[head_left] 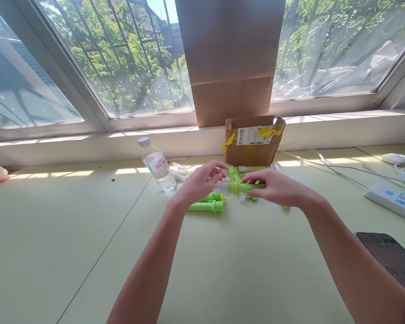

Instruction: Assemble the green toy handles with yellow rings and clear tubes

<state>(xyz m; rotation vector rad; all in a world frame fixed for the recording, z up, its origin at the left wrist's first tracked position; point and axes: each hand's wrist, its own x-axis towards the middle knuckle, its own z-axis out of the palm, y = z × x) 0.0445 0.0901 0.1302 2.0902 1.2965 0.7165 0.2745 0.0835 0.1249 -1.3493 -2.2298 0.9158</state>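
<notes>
My right hand (276,187) grips a green plastic tube (245,187) with a clear end piece and holds it level just above the table. My left hand (202,182) has its fingers on the tube's clear left end (222,187). Below my left hand two more green tubes (207,206) lie side by side on the pale green table (87,234). Another green piece (234,173) lies behind the held tube, near the box. Small clear parts (242,197) lie under the hands.
An open cardboard box (253,141) stands at the window sill behind the hands. A water bottle (157,165) stands upright to the left. A white power strip (391,200) with cables sits at the right, a phone (391,258) near the right edge, a white mouse (394,158) further back.
</notes>
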